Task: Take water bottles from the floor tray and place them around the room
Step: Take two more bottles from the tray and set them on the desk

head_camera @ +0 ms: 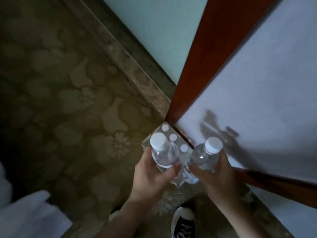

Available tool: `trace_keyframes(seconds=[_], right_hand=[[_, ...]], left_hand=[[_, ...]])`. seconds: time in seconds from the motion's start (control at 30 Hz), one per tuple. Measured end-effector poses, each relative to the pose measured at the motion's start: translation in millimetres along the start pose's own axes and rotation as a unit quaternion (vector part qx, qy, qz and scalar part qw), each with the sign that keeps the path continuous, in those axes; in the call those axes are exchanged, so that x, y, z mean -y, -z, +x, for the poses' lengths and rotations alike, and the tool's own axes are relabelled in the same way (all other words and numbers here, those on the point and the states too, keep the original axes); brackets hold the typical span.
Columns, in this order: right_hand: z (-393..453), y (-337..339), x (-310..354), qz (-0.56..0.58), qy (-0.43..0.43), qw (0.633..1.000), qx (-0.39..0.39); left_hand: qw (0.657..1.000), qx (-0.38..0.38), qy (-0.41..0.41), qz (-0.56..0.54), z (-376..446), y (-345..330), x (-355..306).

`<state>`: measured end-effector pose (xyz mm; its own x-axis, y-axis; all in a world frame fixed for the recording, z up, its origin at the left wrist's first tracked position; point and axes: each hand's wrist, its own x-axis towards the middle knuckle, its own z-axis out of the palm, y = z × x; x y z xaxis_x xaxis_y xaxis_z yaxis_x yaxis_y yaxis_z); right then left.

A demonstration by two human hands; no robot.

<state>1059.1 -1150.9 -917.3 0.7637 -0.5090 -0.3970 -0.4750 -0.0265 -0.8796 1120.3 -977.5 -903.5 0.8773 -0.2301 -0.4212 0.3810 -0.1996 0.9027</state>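
Note:
My left hand [151, 174] grips a clear water bottle [163, 152] with a white cap, held upright above the floor tray. In my right hand [217, 174] is a second clear bottle [205, 155], also white-capped and tilted slightly right. Below and between them lies the clear plastic tray [147, 143] on the carpet, against the wall corner. Three white caps of bottles still in the tray [173, 136] show behind the left bottle. My hands hide most of the tray.
A patterned olive carpet [68, 100] covers the floor to the left. A marble threshold [130, 66] and a red-brown wooden frame [197, 66] with a pale wall panel [257, 83] rise on the right. My shoe [184, 222] stands below; white cloth [30, 215] lies bottom left.

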Motion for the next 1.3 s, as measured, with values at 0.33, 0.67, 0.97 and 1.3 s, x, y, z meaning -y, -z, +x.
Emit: trace_keyframes(seconds=[0.33,0.67,0.97,1.3], right_hand=[[-141,34,465,0.091,0.115,0.979,0.145],[-304,91,713,0.161,0.271,0.939,0.134],[-382,146,712,0.176,0.284,0.942,-0.016],[-530,295,615,0.247,0.268,0.875,-0.320]], left_hand=[[0.988,0.042,-0.139,-0.046,-146,122,-448],[0.958,0.006,-0.262,-0.111,-306,173,-676],[0.944,0.148,-0.284,-0.081,-338,130,-718],[0.860,0.457,-0.221,-0.052,-429,-47,-684]])
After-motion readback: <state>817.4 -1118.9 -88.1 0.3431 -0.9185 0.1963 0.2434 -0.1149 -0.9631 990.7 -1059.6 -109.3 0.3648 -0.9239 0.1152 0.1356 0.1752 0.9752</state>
